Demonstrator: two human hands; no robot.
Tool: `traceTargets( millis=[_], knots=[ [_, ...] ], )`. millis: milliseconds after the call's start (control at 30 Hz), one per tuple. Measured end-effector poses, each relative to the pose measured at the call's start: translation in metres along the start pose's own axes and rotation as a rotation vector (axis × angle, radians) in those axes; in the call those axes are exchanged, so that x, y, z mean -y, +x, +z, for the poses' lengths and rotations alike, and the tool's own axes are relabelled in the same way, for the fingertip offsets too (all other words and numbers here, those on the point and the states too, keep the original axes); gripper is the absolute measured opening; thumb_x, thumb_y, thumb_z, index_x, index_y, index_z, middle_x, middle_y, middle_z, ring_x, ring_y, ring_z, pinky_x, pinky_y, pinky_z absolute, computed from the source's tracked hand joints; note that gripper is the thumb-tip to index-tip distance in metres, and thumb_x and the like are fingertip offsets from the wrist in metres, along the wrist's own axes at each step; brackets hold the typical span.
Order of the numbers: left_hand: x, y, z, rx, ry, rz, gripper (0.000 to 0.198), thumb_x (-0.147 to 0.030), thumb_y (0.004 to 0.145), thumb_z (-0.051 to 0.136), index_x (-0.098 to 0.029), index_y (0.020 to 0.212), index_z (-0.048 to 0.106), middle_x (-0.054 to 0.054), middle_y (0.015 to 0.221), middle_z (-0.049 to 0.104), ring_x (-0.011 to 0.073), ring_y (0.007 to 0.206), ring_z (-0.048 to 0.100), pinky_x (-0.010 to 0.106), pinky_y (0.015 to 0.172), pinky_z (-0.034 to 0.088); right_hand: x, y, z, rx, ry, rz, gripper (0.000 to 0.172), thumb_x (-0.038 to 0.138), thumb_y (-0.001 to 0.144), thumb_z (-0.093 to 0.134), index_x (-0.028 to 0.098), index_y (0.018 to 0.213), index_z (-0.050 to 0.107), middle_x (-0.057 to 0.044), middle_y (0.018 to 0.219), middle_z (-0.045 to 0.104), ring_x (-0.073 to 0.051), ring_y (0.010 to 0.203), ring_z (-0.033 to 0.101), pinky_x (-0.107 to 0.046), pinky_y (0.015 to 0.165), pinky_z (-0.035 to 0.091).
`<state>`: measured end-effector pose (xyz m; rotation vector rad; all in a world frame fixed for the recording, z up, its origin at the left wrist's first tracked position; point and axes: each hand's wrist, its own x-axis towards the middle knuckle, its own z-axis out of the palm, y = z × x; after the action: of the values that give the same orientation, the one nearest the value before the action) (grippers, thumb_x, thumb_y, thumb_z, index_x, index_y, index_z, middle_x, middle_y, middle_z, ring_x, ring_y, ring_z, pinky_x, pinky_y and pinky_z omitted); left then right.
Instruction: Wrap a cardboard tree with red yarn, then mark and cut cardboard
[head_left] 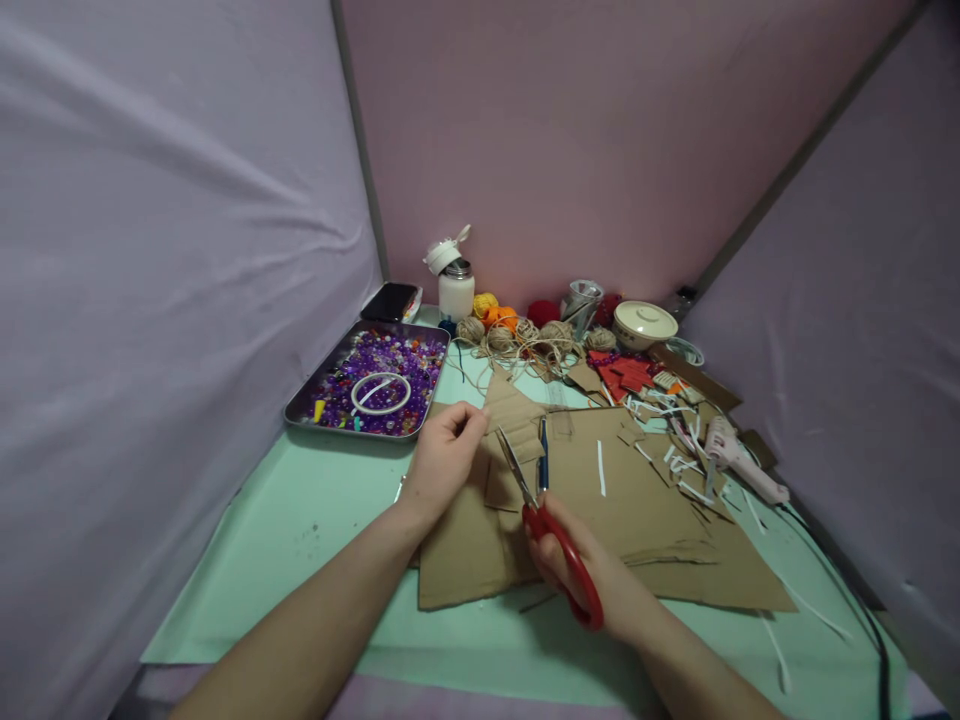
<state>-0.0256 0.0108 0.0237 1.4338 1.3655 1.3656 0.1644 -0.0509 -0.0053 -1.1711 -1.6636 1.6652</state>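
Observation:
My left hand (448, 450) pinches the left edge of a small cut cardboard piece (513, 412) with a pointed top. In my right hand (574, 560) are red-handled scissors (577, 575), their narrow metal blades pointing up and left toward the lower edge of that piece. Whether the blades touch it is hard to tell. Below both hands lie large flat cardboard sheets (622, 500). A dark blue pen-like tool (544, 458) rests on them, just right of the held piece, and a thin white strip (601, 468) lies further right.
A metal tray (300, 425) of purple beads sits at the left, holding a white ring (381, 393). Behind stand a white bottle (456, 295), twine balls (501, 338) and a lidded bowl (645, 325). A corded glue gun (742, 462) lies right among scraps.

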Motion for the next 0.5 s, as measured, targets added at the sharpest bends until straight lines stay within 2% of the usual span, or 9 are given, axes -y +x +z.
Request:
traceTargets(
  millis=[233,367,500],
  knots=[
    [0.0012,0.0002,0.0004,-0.002,-0.002,-0.006,0.03,-0.039,0.084,0.049,-0.019,0.062,0.047,-0.006,0.057,0.038,0.0106,0.055,0.034,0.022,0.056,0.029,-0.0105,0.0006,0.0026,-0.074,-0.044,-0.026,0.055,0.07,0.079,0.043,0.019,0.098,0.051,-0.001,0.075,0.047,-0.014,0.067,0.044,-0.024,0.061,0.041],
    [0.0012,0.0,0.0009,-0.007,-0.011,0.007,0.031,-0.039,0.085,0.049,-0.019,0.061,0.046,-0.006,0.057,0.037,0.0103,0.056,0.033,0.022,0.056,0.029,-0.0074,-0.0005,0.0039,-0.118,-0.112,-0.025,0.052,0.068,0.08,0.042,0.019,0.093,0.053,-0.002,0.073,0.047,-0.015,0.067,0.044,-0.025,0.06,0.04],
    [0.0015,0.0004,0.0004,-0.011,-0.013,0.015,0.03,-0.037,0.085,0.049,-0.018,0.062,0.047,-0.006,0.057,0.038,0.0103,0.056,0.034,0.021,0.056,0.029,-0.0043,-0.0001,0.0041,-0.111,-0.134,-0.053,0.051,0.069,0.08,0.043,0.019,0.089,0.052,-0.001,0.071,0.046,-0.015,0.067,0.043,-0.025,0.059,0.04]
  ],
)
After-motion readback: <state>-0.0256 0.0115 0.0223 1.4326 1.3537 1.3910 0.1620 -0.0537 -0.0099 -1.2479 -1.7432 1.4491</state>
